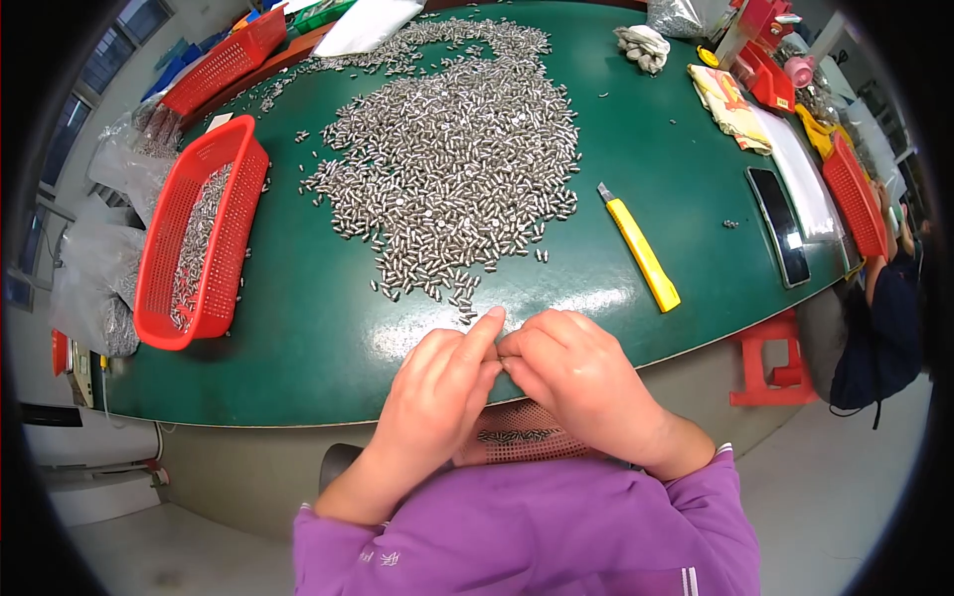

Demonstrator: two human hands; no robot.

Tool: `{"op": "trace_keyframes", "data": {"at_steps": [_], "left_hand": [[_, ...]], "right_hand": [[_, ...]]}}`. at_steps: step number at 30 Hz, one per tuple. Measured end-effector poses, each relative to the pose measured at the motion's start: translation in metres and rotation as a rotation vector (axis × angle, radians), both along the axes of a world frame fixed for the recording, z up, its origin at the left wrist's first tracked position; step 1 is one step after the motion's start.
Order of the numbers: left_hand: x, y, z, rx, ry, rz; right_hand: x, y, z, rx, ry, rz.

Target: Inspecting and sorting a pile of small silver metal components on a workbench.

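Observation:
My left hand and my right hand meet at the front edge of the green table. Their fingertips are pinched together, and whatever sits between them is hidden or too small to name. Just beyond the fingers spreads a wide pile of small silvery metal pins, each short with tapered ends. A few loose ones lie close to my left index finger. Below my hands, at my lap, a reddish mesh basket shows some of the same metal pieces inside, partly covered by my wrists.
On the left stands a red plastic basket holding metal pieces, beside clear plastic bags. A yellow utility knife with its blade out and a phone lie right. Further off are white gloves. A red stool stands below; a person is at far right.

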State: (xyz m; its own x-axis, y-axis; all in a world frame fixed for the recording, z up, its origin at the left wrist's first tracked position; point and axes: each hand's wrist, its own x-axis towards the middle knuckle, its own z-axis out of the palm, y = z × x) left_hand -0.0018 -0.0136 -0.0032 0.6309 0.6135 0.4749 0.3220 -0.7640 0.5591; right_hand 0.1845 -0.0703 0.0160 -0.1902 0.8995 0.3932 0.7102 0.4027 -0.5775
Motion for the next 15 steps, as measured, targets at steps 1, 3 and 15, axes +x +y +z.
{"op": "trace_keyframes", "data": {"at_steps": [1, 3, 15], "left_hand": [[0.0008, 0.0003, 0.0008, 0.001, -0.001, -0.001], [0.0027, 0.0005, 0.0031, -0.024, -0.007, -0.002], [-0.0068, -0.0013, 0.0092, -0.102, -0.001, -0.084]], "right_hand": [[-0.0003, 0.0003, -0.0006, -0.002, 0.015, -0.007], [-0.0009, 0.0006, -0.0018, -0.003, 0.031, -0.015], [0.0018, -0.0022, -0.0013, -0.015, 0.046, -0.035]]}}
